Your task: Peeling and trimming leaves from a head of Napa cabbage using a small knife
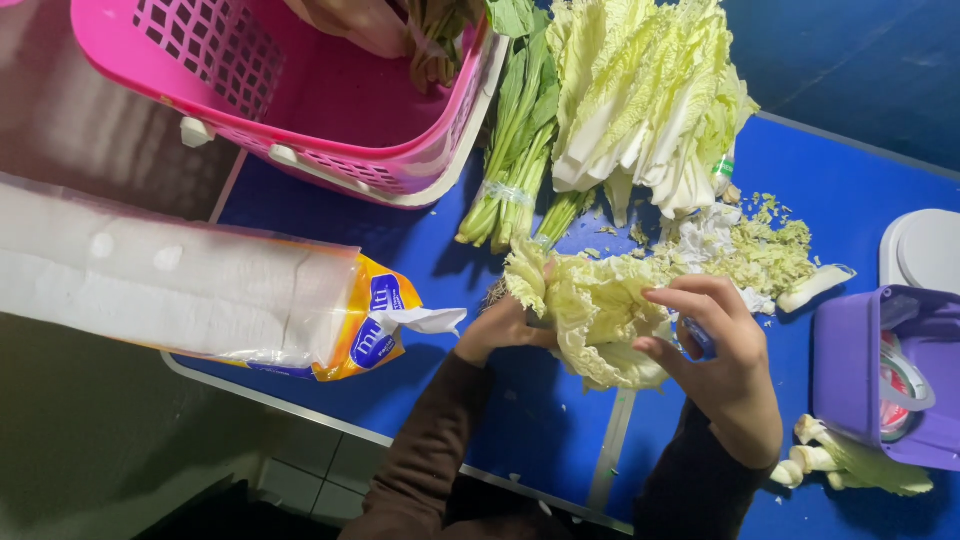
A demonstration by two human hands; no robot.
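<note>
- The cabbage leaf [598,318] was pale yellow-green, crinkled and limp, with a frilly edge and a whiter rib; it lay bunched over the smooth blue table [830,180].
- The left hand [500,328] sat at the leaf's left side, fingers curled under its edge and gripping it.
- The right hand [722,350] was at the leaf's right side, thumb and fingers bent in a half-closed pinch on the leaf; something blue showed under the fingers, too hidden to tell what.
- Beyond the leaf lay a heap of long cabbage leaves [645,100] with broad white stalks, and left of that heap 1 banded bundle of green stems [515,150].
- A pile of torn scraps [765,250] lay right of the leaf.
- Left of the leaf lay a soft plastic pack of white tissue [180,290]; above it stood a pink latticed plastic basket [300,90].
- A purple plastic tub [885,375] stood right of the leaf.
</note>
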